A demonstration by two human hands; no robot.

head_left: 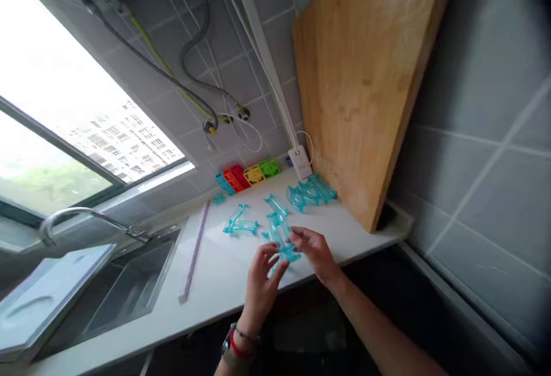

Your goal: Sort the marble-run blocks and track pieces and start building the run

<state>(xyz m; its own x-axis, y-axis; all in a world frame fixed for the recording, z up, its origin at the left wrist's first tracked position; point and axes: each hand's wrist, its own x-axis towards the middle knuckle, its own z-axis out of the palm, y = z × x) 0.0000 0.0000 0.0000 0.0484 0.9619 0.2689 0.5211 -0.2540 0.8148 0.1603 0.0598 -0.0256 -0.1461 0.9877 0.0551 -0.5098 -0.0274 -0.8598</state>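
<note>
My left hand (263, 278) and my right hand (317, 252) meet over the white counter (224, 275), both closed on a clear teal plastic track piece (284, 244). My left fingers curl round its near end, and my right fingers pinch its far side. More teal track pieces lie beyond: a curved one (240, 225) to the left, a straight one (276, 205) in the middle and a small pile (310, 192) by the board. A watch and a red band sit on my left wrist.
A row of coloured blocks (247, 176) stands against the tiled wall. A big wooden board (365, 77) leans at the right. A white adapter (300, 162) hangs on a cable. A pale strip (194, 252) lies near the steel sink (129, 284) and tap (77, 215).
</note>
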